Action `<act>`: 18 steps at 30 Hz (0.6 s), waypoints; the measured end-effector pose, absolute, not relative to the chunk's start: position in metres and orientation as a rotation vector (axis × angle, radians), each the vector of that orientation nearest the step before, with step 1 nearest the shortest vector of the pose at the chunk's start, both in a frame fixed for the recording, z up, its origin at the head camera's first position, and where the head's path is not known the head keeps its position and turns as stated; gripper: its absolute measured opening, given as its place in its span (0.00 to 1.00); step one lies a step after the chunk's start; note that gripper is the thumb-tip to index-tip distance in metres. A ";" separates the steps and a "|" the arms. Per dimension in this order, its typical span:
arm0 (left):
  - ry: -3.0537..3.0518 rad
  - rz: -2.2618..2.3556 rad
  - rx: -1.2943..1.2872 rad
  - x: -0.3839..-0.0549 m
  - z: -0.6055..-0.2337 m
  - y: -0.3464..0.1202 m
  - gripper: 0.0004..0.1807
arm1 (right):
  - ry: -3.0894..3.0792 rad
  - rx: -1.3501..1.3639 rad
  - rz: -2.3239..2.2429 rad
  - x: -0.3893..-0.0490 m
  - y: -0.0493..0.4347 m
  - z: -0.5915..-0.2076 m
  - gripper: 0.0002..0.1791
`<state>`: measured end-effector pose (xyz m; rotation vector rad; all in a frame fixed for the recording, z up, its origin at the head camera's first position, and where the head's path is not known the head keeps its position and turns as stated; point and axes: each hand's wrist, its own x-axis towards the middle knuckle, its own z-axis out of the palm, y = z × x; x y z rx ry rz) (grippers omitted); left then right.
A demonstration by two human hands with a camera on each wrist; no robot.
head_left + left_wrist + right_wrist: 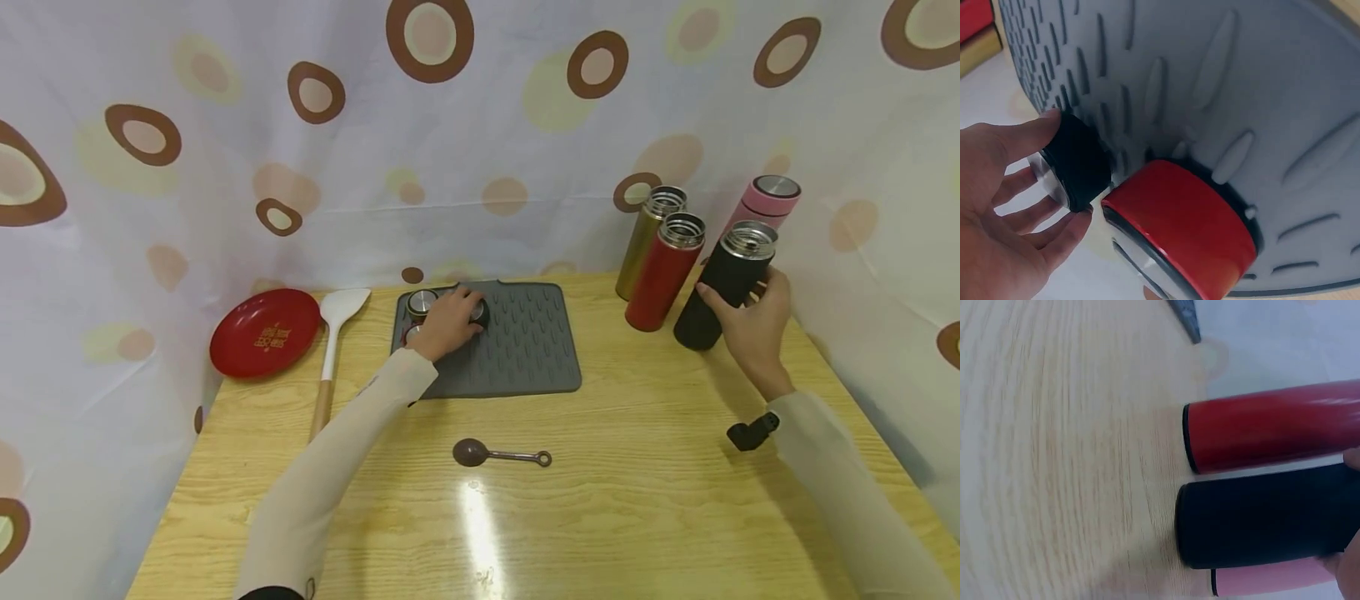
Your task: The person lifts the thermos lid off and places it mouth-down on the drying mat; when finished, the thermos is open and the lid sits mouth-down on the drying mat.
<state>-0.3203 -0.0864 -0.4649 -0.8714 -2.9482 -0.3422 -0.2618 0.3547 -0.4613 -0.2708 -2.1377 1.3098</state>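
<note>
My left hand (450,321) grips a black bottle cap (1077,164) on the grey ribbed mat (525,337), thumb on one side and fingers on the other. Beside it on the mat sits a red cap (1182,228), and a gold-rimmed cap (422,302) lies behind. On the right, my right hand (757,321) holds a black thermos bottle (720,283) around its body; its steel mouth is uncovered. Close to that bottle stand an uncapped red bottle (665,275), an uncapped gold bottle (641,246) and a pink bottle (767,200) with its cap on.
A red plate (262,337) leans near the curtain at the left. Next to it lies a white spatula (332,342) with a wooden handle. A brown spoon (472,452) rests on the wooden table (630,483) in front of the mat. Patterned curtains surround the table's back and sides.
</note>
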 end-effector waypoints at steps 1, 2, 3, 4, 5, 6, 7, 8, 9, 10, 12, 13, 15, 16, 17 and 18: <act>-2.952 -0.348 -0.863 -0.322 -0.465 -0.086 0.32 | -2.142 -0.263 1.314 -0.263 0.356 -0.463 0.42; -2.959 -0.352 -0.850 -0.323 -0.465 -0.085 0.32 | -2.142 -0.251 1.319 -0.265 0.357 -0.464 0.42; -2.967 -0.349 -0.837 -0.324 -0.466 -0.085 0.32 | -2.141 -0.242 1.327 -0.266 0.357 -0.465 0.42; -2.972 -0.340 -0.826 -0.326 -0.466 -0.084 0.32 | -2.140 -0.240 1.333 -0.268 0.358 -0.465 0.42; -2.981 -0.335 -0.814 -0.327 -0.466 -0.084 0.32 | -2.143 -0.238 1.335 -0.269 0.360 -0.466 0.42; -2.991 -0.327 -0.804 -0.329 -0.467 -0.084 0.33 | -2.148 -0.235 1.336 -0.270 0.361 -0.467 0.42; -3.003 -0.325 -0.793 -0.331 -0.467 -0.083 0.33 | -2.152 -0.230 1.332 -0.272 0.362 -0.467 0.41; -3.019 -0.328 -0.785 -0.332 -0.467 -0.083 0.33 | -2.161 -0.228 1.324 -0.273 0.363 -0.468 0.40; -3.033 -0.332 -0.780 -0.334 -0.468 -0.082 0.33 | -2.170 -0.225 1.314 -0.275 0.364 -0.467 0.39; -3.047 -0.344 -0.774 -0.335 -0.467 -0.082 0.33 | -2.178 -0.220 1.302 -0.277 0.365 -0.467 0.38; -3.075 -0.372 -0.757 -0.338 -0.467 -0.081 0.33 | -2.193 -0.199 1.283 -0.280 0.366 -0.466 0.35; -3.083 -0.387 -0.749 -0.339 -0.466 -0.081 0.33 | -2.200 -0.190 1.276 -0.282 0.366 -0.465 0.34; -3.093 -0.402 -0.731 -0.340 -0.466 -0.081 0.33 | -2.215 -0.174 1.274 -0.285 0.367 -0.464 0.33; -3.096 -0.406 -0.721 -0.340 -0.465 -0.082 0.33 | -2.223 -0.166 1.274 -0.286 0.367 -0.464 0.33; -3.099 -0.414 -0.710 -0.340 -0.465 -0.082 0.34 | -2.233 -0.162 1.275 -0.287 0.367 -0.463 0.33; -3.101 -0.419 -0.700 -0.339 -0.465 -0.082 0.33 | -2.240 -0.160 1.275 -0.287 0.367 -0.463 0.33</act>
